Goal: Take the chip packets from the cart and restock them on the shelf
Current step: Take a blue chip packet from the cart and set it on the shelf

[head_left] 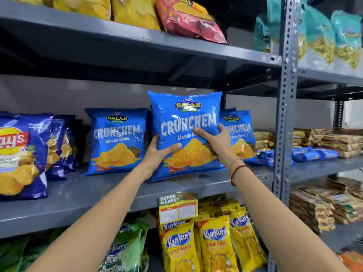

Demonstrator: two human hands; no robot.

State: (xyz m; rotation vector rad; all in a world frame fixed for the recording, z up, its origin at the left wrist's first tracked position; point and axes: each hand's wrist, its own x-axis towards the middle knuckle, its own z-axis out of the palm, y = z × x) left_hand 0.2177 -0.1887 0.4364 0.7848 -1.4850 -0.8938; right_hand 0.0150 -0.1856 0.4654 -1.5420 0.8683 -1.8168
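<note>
A blue Crunchem chip packet (184, 122) stands upright on the grey middle shelf (82, 195), held from both sides. My left hand (157, 154) grips its lower left edge with the thumb across the front. My right hand (216, 140) grips its right side, thumb on the front; a red thread circles that wrist. Another Crunchem packet (115, 140) stands to the left and a third (241, 138) to the right, partly hidden behind the held one. The cart is out of view.
Dark blue Lay's packets (21, 154) fill the shelf's left end. Yellow and red packets (188, 18) lie on the shelf above. Yellow Kurkure packets (214, 246) and green packets (125, 248) sit below, under a price tag (178, 208). A perforated upright post (284, 107) separates the right bay.
</note>
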